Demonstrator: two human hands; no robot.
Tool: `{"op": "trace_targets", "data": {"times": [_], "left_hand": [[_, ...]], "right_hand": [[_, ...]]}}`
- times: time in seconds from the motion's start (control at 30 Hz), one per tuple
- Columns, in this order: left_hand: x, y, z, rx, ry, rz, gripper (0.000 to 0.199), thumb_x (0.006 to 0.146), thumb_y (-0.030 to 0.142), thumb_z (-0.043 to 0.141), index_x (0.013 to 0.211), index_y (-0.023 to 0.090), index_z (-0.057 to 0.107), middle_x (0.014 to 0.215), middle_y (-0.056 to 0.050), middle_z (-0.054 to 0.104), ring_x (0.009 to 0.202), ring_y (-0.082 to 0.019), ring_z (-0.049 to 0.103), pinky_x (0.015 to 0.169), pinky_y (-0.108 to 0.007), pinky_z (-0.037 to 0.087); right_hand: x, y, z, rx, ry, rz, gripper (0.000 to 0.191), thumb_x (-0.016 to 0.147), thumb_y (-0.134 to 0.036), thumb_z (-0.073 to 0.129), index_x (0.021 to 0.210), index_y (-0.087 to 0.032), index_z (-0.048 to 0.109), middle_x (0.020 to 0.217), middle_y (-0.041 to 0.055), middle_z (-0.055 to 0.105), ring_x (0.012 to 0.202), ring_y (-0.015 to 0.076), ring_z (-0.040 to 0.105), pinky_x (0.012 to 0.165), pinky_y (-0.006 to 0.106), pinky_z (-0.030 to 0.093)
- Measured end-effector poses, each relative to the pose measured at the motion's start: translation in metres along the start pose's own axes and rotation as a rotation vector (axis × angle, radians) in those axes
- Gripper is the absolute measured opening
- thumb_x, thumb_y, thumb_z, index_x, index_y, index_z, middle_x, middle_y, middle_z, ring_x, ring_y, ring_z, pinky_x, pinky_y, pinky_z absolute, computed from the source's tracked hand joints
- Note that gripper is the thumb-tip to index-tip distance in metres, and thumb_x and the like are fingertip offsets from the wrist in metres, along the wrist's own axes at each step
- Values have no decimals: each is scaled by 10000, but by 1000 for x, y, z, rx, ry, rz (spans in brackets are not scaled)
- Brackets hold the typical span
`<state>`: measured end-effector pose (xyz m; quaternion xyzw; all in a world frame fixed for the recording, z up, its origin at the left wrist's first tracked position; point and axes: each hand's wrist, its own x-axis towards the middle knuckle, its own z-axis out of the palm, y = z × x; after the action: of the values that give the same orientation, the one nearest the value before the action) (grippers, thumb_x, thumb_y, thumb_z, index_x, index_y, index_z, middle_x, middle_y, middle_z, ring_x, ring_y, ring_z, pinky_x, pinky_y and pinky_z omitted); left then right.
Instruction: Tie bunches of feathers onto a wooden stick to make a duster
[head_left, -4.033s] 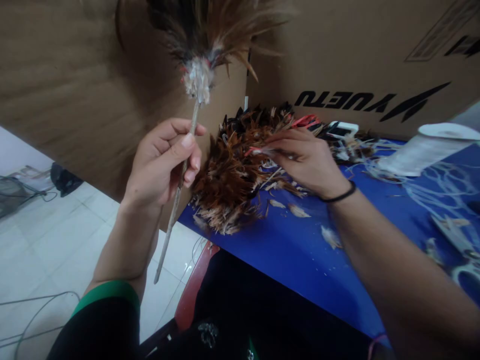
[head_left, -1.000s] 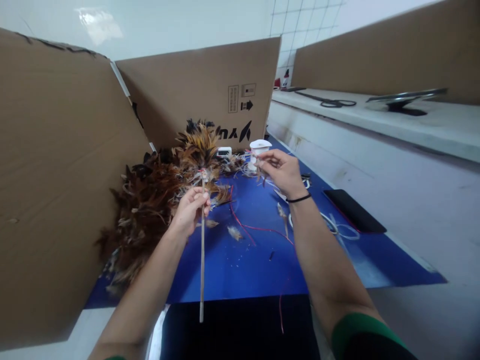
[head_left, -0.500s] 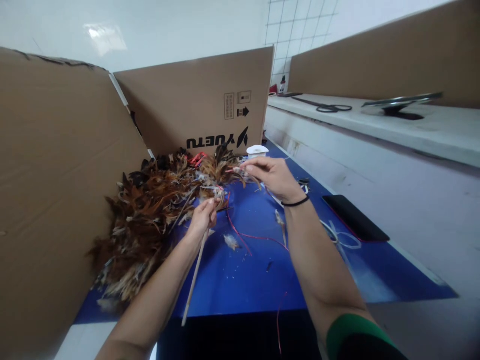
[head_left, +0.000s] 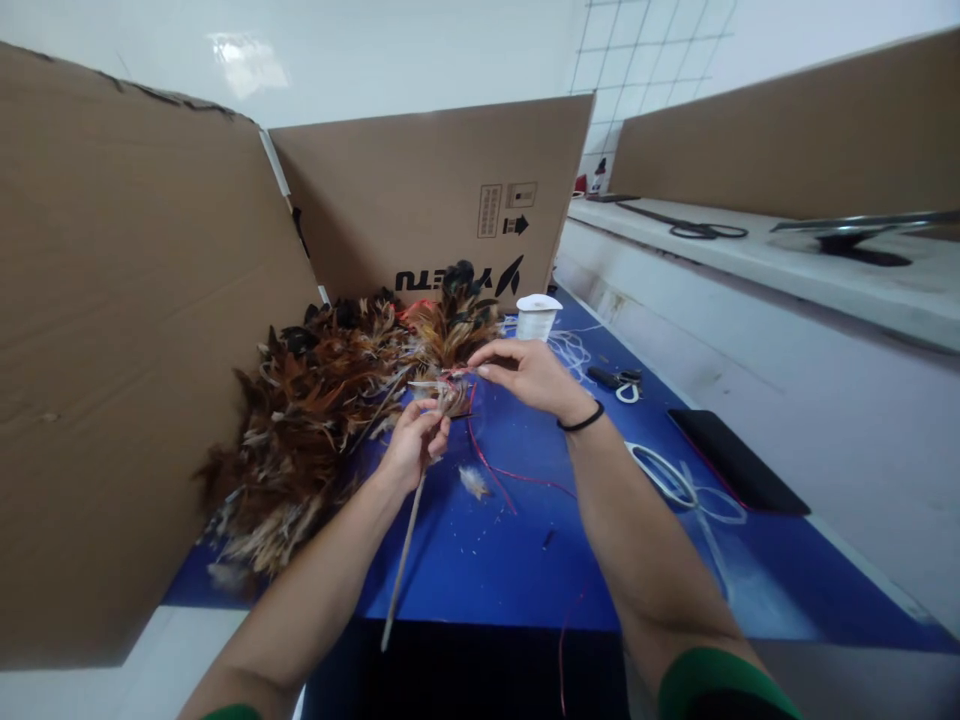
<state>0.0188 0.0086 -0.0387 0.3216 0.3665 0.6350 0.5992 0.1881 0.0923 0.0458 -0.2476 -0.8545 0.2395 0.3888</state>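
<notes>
My left hand is closed around a thin wooden stick, whose bare lower end slants down past the table's front edge. Small pale brown feathers cluster at the stick's upper end, just above my fingers. My right hand pinches red string beside this upper end; its fingertips partly hide the string. More red string trails down over the table. Directly behind my hands stands a fuller tuft of brown and black feathers; whether it joins the stick I cannot tell.
A heap of brown feathers covers the left of the blue table, against cardboard panels. A white cup-like container, small snips, a coil of clear strapping and a black phone-like slab lie rightward. Scissors rest on the ledge.
My right hand has come left and slightly down, closer to the stick's upper end. My left hand keeps its hold on the stick. The whole view has shifted, showing more of the white container.
</notes>
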Motion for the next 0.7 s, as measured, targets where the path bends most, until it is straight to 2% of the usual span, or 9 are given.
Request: {"op": "trace_targets", "data": {"times": [0.1, 0.27, 0.4, 0.5, 0.6, 0.7], "left_hand": [[-1, -1, 1, 0, 21, -14, 304, 698, 271, 651, 926, 199, 463, 524, 73, 515, 307, -29, 291, 350, -157, 204], [-2, -2, 1, 94, -9, -25, 306, 769, 427, 600, 915, 173, 511, 506, 65, 489, 287, -26, 265, 325, -164, 158], [-2, -3, 0, 42, -22, -20, 269, 743, 335, 647, 916, 179, 513, 577, 60, 518, 316, -22, 326, 344, -163, 212], [-2, -3, 1, 15, -29, -2, 260, 731, 295, 653, 907, 170, 509, 687, 21, 601, 326, -23, 363, 349, -173, 235], [-4, -2, 3, 5, -24, 2, 281, 710, 273, 664, 905, 159, 498, 800, -39, 670, 319, -21, 365, 349, -182, 243], [-5, -2, 5, 5, -19, -5, 294, 686, 253, 682, 894, 152, 501, 812, -56, 688, 314, -17, 354, 351, -180, 238]], "right_hand": [[-1, -6, 1, -42, -6, -31, 163, 783, -156, 555, 868, -193, 689, 895, 27, 709, 844, 147, 639, 796, 302, 468], [-4, -20, 0, -96, -56, -76, 176, 798, -134, 539, 865, -197, 689, 875, 24, 699, 824, 138, 629, 779, 287, 460], [-6, -31, 1, -63, -173, -133, 193, 817, -111, 518, 867, -192, 686, 845, 16, 682, 787, 116, 614, 755, 253, 453], [-6, -31, 6, -99, -257, -166, 213, 828, -87, 499, 879, -176, 686, 852, 28, 661, 788, 110, 602, 754, 243, 445], [-5, -25, 13, -207, -288, -152, 212, 829, -74, 496, 864, -161, 686, 856, 44, 647, 788, 116, 590, 749, 249, 436], [-5, -22, 16, -280, -299, -149, 212, 835, -74, 491, 852, -161, 684, 855, 50, 644, 800, 124, 584, 748, 255, 432]]}}
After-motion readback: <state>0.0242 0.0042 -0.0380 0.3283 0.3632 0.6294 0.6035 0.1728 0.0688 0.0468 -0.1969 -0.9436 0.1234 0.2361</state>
